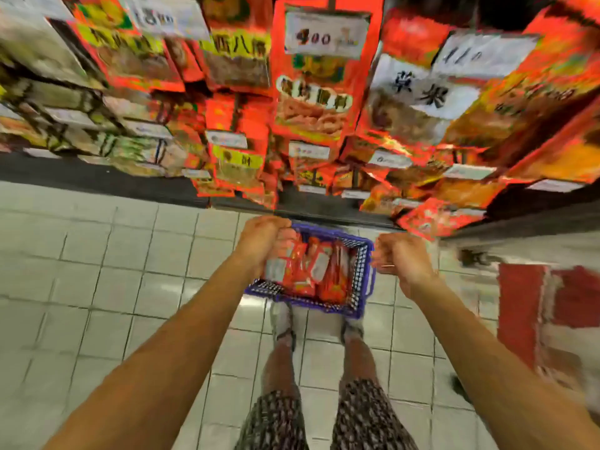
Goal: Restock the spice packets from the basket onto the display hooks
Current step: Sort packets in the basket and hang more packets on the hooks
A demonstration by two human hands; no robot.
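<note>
- We see a blue basket (363, 280) of open mesh plastic low in front of us, above our feet (283, 323) and the pale tiled floor (97, 271); the blur keeps us from telling whether it rests on the floor or hangs in our grip.
- Red spice packets (311, 271) fill the basket, lying packed side by side with pale patches on their fronts.
- Our left hand (263, 241) is at the basket's left rim, its fingers curled down over the edge and against the nearest packets; whether they grip the rim or a packet we cannot tell.
- Our right hand (402, 261) is just beside the basket's right rim, its fingers curled together into a fist; what, if anything, they hold at the rim is too blurred to make out.
- Beyond the basket, rows of red and yellow packets (311, 102) hang on the display, with white price cards (326, 35) in front of them.
- A red mat (522, 316) lies on the floor to our right.
</note>
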